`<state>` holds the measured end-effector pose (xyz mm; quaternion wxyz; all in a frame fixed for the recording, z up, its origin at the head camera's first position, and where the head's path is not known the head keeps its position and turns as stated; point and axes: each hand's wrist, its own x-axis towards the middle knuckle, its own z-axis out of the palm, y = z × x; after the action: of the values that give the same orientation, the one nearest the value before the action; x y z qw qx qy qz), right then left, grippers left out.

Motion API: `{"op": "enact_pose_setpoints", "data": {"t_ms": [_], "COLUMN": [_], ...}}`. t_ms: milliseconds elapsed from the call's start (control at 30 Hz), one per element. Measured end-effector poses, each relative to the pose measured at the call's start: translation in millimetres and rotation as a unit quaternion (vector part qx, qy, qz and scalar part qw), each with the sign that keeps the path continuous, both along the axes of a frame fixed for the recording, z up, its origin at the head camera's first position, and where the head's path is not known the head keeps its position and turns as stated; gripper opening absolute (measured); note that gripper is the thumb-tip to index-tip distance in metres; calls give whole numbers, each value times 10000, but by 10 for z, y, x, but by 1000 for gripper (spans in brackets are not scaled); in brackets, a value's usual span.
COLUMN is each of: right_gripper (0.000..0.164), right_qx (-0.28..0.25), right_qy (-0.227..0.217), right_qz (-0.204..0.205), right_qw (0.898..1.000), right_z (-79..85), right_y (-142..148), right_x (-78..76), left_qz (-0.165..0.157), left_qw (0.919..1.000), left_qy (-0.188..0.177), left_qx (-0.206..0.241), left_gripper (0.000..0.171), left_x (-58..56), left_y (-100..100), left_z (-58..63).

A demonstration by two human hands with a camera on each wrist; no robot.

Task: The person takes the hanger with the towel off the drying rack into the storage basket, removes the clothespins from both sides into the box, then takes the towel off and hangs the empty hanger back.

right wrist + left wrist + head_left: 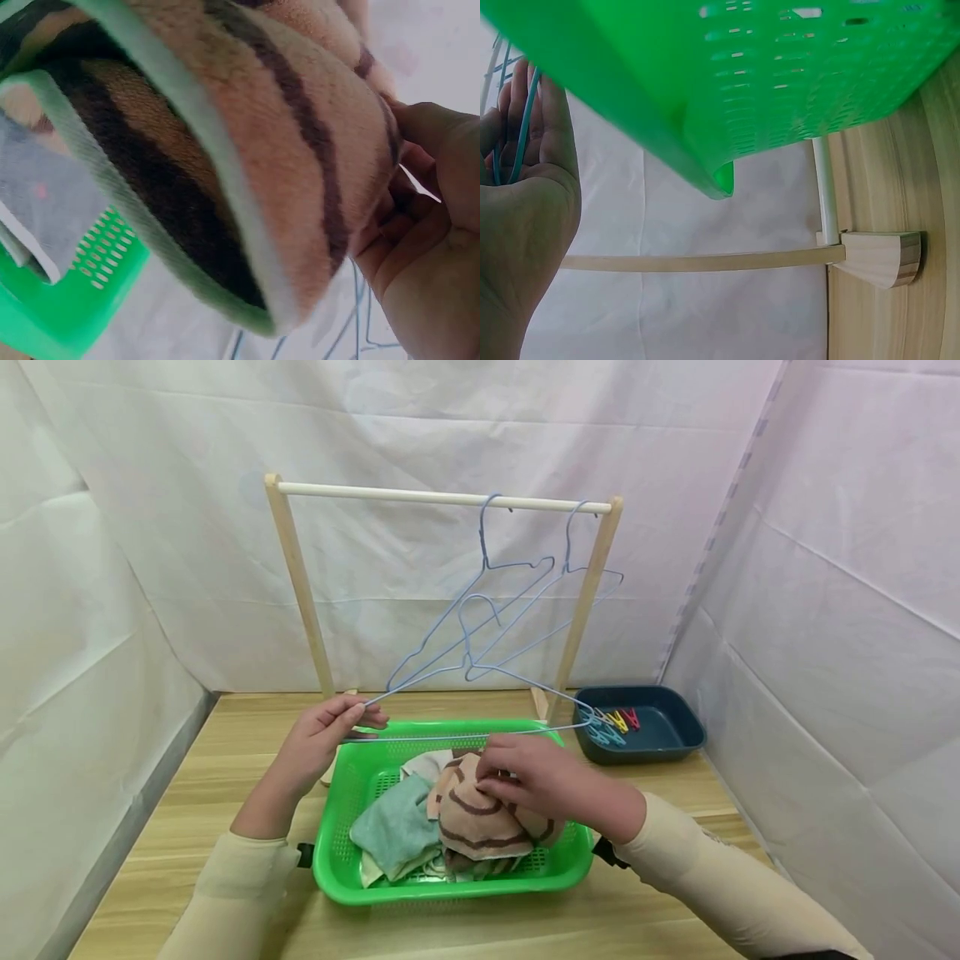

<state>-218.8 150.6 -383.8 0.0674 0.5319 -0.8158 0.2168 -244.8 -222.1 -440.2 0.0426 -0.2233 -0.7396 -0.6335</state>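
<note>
My left hand [322, 737] holds a blue wire hanger [427, 676] by its left corner, thumb on the wire; the left wrist view shows the wire [526, 124] crossing the fingers. The hanger is level above the far rim of a green basket [337, 852], hook upward. My right hand [536, 775] pinches a brown towel with dark stripes [480, 814] over the basket. In the right wrist view the towel [300, 150] hangs from the fingertips with its pale green edging showing. A teal towel [401, 827] and a whitish cloth [427, 766] lie in the basket.
Behind the basket stands a wooden rack with a white rod [375, 493]; two more blue hangers [483, 547] hang toward its right end. A dark blue tray [667, 743] with several coloured clothespins [617, 720] sits at the right. White fabric walls [840, 610] enclose the table.
</note>
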Motion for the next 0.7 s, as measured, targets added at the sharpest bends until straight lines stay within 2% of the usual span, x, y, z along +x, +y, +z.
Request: {"op": "enact_pose_setpoints", "data": {"t_ms": [133, 300, 500, 700], "right_gripper": [10, 12, 21, 33], "right_qx": [676, 1444, 2259, 2703], "right_qy": [27, 103, -392, -1141], "right_qz": [17, 130, 128, 234], "right_qw": [9977, 9894, 9733, 9557], "right_z": [-73, -169, -261, -394], "right_y": [-45, -128, -221, -316], "right_x": [10, 42, 66, 26], "left_qz": [-19, -16, -18, 0], "left_qw": [10000, 10000, 10000, 10000], "left_qy": [14, 33, 26, 12], "left_qx": [-19, -28, -65, -41], "left_gripper": [34, 32, 33, 33], "left_x": [5, 20, 12, 13], "left_y": [0, 2, -4, -1], "left_z": [4, 0, -8, 0]}}
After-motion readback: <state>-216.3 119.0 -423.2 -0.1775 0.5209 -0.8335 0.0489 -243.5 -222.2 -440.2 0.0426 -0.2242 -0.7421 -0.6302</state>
